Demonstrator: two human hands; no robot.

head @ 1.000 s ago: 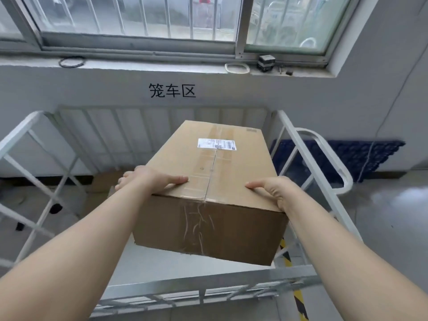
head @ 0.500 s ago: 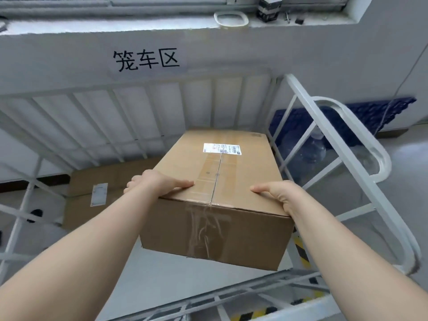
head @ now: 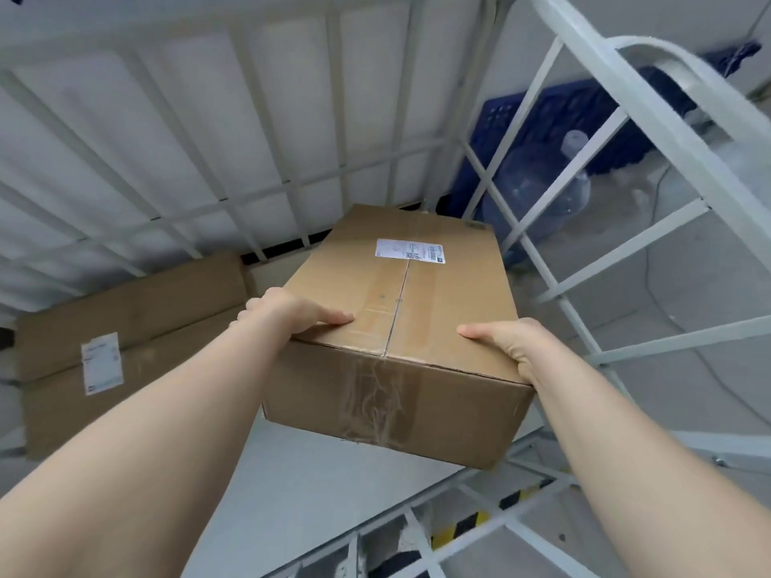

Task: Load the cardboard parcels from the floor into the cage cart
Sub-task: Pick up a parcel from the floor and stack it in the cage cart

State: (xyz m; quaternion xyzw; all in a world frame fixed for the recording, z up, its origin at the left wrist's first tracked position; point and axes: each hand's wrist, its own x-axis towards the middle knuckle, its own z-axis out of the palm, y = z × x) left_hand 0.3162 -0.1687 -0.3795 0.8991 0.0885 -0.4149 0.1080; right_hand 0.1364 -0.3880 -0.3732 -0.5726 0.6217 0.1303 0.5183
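Observation:
I hold a brown cardboard parcel [head: 413, 323] with a white label and taped seam inside the white cage cart [head: 584, 131], above its pale floor. My left hand [head: 288, 312] grips the parcel's near left corner, thumb on top. My right hand [head: 511, 344] grips the near right corner, thumb lying on the top face. The fingers of both hands are hidden behind the parcel's sides. A second, flatter cardboard parcel [head: 137, 331] with a white label lies in the cart's back left corner.
The cart's barred back wall [head: 258, 131] and right side rail surround the parcel. A clear water jug [head: 550, 194] and a blue pallet [head: 592, 118] stand outside the cart at right. Yellow-black floor tape [head: 471, 523] shows beneath the front rail.
The parcel has gone down and forward, deeper into the cart, with both hands gripping it as before. My view has tilted down; the window and wall sign have left the frame.

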